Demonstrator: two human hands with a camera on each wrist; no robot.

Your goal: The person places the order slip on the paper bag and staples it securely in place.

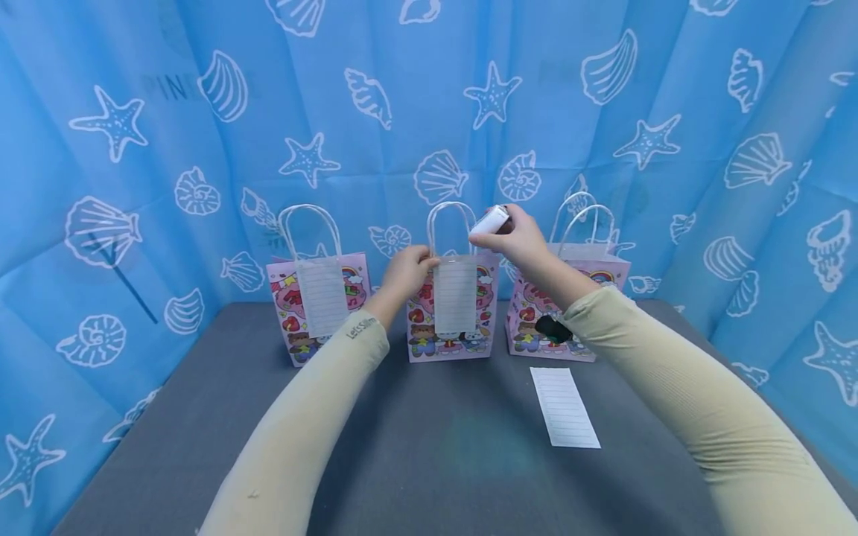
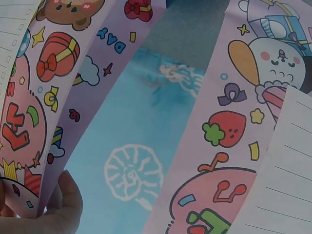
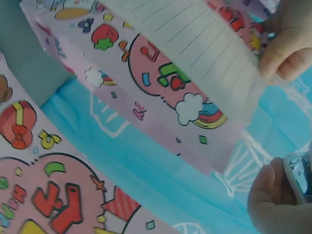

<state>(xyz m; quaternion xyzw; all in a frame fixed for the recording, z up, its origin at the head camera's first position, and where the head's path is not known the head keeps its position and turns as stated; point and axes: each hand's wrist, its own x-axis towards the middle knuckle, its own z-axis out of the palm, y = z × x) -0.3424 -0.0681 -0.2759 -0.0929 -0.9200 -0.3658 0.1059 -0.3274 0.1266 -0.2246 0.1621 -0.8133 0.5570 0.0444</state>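
Note:
In the head view three pink gift bags with cartoon prints stand in a row. My left hand [image 1: 406, 275] pinches the top left edge of the middle gift bag [image 1: 418, 313] together with a lined paper strip [image 1: 456, 298] that hangs down its front. Just above that bag's right side, my right hand [image 1: 519, 238] holds a small white stapler [image 1: 491, 220], apart from the paper. In the right wrist view the shiny metal end of the stapler [image 3: 298, 171] shows between the fingers. The left gift bag [image 1: 284, 298] carries another lined strip [image 1: 322, 296].
A loose lined strip [image 1: 565, 407] lies flat on the grey table [image 1: 429, 461]. The right gift bag [image 1: 519, 327] stands partly behind my right forearm, with a dark object [image 1: 553, 328] in front of it. A blue shell-print curtain [image 1: 402, 89] hangs behind.

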